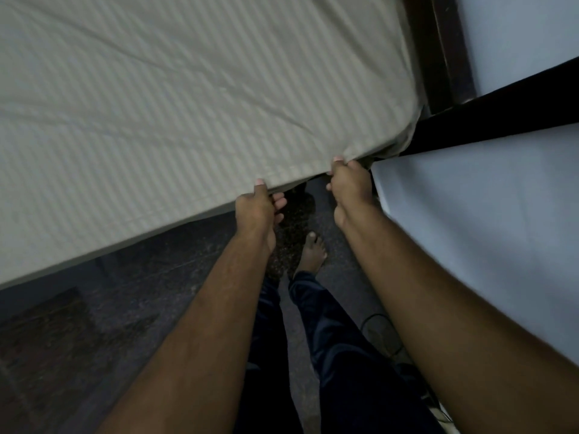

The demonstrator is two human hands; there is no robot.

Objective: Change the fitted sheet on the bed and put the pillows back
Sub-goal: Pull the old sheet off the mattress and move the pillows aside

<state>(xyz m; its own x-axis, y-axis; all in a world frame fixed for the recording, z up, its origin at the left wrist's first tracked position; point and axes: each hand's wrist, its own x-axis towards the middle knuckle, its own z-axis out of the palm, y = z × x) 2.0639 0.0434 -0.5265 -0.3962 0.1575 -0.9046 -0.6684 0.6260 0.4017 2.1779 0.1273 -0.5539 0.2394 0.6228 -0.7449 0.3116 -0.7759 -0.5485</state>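
Note:
A pale beige striped sheet (188,98) covers the bed and fills the upper left of the head view. Its hemmed edge hangs over the near side of the mattress. My left hand (255,211) pinches that hem from below, thumb on top. A short way to the right, my right hand (347,183) grips the same edge close to the bed's corner, where the cloth bunches and drapes down. No pillows are in view.
A dark wooden bed frame (445,57) runs up the right side of the mattress. A pale blue surface (485,214) stands close on my right. Below are the dark floor, my bare foot (310,255) and a black cable (376,327).

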